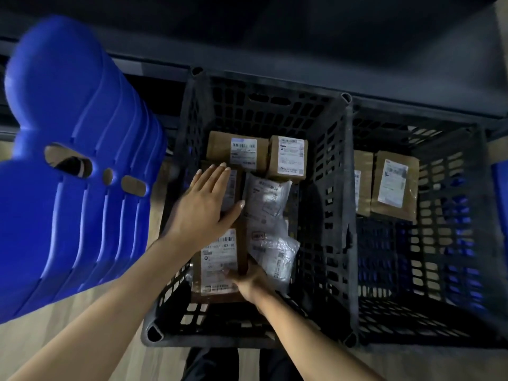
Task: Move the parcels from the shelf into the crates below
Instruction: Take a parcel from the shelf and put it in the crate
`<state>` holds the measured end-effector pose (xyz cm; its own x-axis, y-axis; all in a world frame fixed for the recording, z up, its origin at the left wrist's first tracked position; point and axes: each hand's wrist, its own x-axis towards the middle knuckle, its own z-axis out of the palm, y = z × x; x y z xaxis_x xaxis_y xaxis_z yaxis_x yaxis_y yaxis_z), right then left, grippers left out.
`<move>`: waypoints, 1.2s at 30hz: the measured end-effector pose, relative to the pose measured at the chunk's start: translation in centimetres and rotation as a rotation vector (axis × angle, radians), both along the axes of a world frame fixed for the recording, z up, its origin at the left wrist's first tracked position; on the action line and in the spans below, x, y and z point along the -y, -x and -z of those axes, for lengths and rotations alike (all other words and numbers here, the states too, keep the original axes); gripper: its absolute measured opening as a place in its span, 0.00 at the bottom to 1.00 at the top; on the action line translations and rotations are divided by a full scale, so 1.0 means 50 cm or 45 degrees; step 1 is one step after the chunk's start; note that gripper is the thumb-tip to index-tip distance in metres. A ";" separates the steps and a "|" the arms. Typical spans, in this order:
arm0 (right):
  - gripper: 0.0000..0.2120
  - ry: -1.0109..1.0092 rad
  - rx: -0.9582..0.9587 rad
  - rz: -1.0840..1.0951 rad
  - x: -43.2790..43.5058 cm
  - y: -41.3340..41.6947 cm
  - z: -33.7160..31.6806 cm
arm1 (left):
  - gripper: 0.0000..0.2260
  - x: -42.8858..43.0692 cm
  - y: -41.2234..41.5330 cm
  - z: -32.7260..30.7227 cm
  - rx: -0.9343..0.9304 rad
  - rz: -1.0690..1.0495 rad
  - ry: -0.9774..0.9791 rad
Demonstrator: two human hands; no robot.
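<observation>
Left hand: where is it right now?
Head view: the left hand lies flat on the long brown box in the left crate, grey mailer at its thumb, right hand gripping the box's near end.

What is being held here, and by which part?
The right hand grips the brown parcel at its near right edge; the left hand presses flat on top.

Dim, soft, edges warped, shadowed

Pale wood floor, stacked blue plastic stools left, dim light
</observation>
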<state>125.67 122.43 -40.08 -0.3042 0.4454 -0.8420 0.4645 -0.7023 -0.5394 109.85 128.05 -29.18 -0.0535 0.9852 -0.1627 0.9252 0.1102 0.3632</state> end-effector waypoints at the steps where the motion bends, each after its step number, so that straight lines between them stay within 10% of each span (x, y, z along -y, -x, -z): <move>1: 0.18 0.010 0.011 0.011 -0.002 0.006 0.005 | 0.31 0.000 -0.001 0.002 0.015 0.000 -0.004; 23: 0.33 -0.076 -0.018 -0.082 -0.035 0.027 0.014 | 0.32 0.004 -0.009 0.025 -0.027 0.061 -0.010; 26: 0.27 -0.448 0.049 -0.237 -0.071 0.005 -0.044 | 0.35 -0.008 -0.003 0.000 -0.139 0.096 0.001; 30: 0.43 -1.115 0.426 -0.496 -0.174 -0.022 -0.142 | 0.38 -0.039 -0.004 -0.053 -0.208 0.097 -0.003; 36: 0.43 -1.425 0.495 -0.500 -0.330 -0.056 -0.326 | 0.38 -0.106 0.003 -0.182 -0.187 0.080 -0.133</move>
